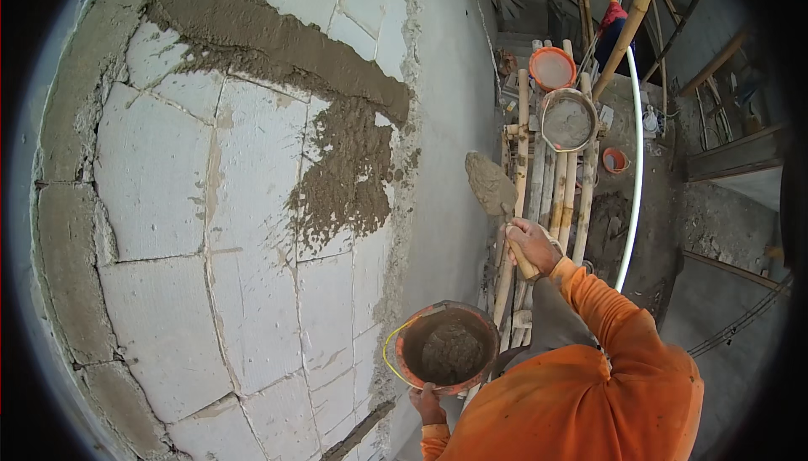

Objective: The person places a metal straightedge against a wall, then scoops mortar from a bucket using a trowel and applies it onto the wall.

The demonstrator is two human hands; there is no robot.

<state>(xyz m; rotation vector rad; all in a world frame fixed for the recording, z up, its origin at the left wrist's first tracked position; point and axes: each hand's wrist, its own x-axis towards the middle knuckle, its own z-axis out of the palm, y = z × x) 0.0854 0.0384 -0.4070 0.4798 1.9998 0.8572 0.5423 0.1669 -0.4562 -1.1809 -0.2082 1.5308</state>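
Observation:
My right hand (537, 246) is closed around the wooden handle of a trowel (491, 185), whose blade points away from me and is coated with wet grey mortar. In my left hand (428, 404) I grip the near rim of an orange bucket (485, 368) with a yellow handle; a heap of mortar (453, 351) lies inside it. To the left rises a wall of pale blocks (156, 200). Across its upper part runs a thick band of wet mortar (278, 40), with a rougher smeared patch of mortar (349, 170) below the band's right end.
Bamboo poles (560, 187) form a platform on the right. On it stand a mortar-filled bucket (569, 121) and an orange bucket (553, 69) of cloudy liquid. A small orange pail (615, 160) sits lower down. A white hose (636, 141) and a slanting bamboo pole (627, 27) pass nearby.

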